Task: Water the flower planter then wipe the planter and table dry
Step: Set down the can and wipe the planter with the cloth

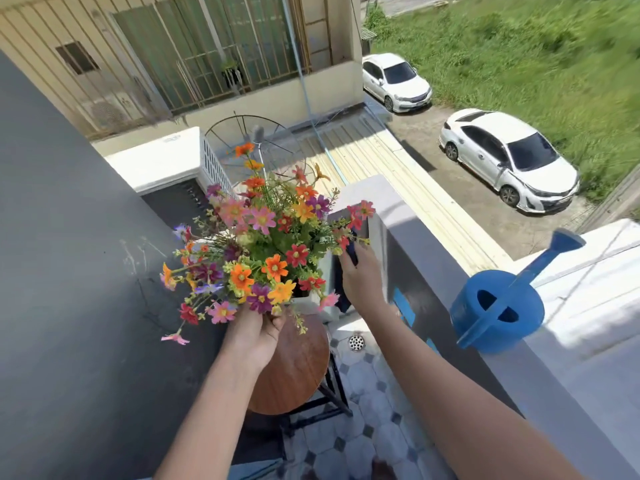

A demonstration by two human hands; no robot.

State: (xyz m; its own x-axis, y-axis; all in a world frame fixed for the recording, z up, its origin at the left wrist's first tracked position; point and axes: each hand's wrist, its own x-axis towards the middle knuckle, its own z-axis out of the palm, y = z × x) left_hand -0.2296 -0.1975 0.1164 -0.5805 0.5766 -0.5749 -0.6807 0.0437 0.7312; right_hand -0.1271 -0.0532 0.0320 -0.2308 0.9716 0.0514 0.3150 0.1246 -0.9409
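Observation:
A white planter point(306, 301) full of bright mixed flowers point(263, 244) stands on a small round wooden table point(294, 368). My left hand point(254, 332) grips the planter's near rim, half hidden under the blooms. My right hand point(360, 280) presses a dark blue cloth point(351, 252) against the planter's right side, next to the grey wall. A blue watering can point(498, 311) sits upright on the balcony ledge to the right, spout pointing away.
A dark grey wall point(69, 271) closes the left side, and the grey balcony parapet point(433, 271) runs along the right. The tiled floor point(367, 427) has a round drain point(356, 342). Below are a roof and two parked white cars.

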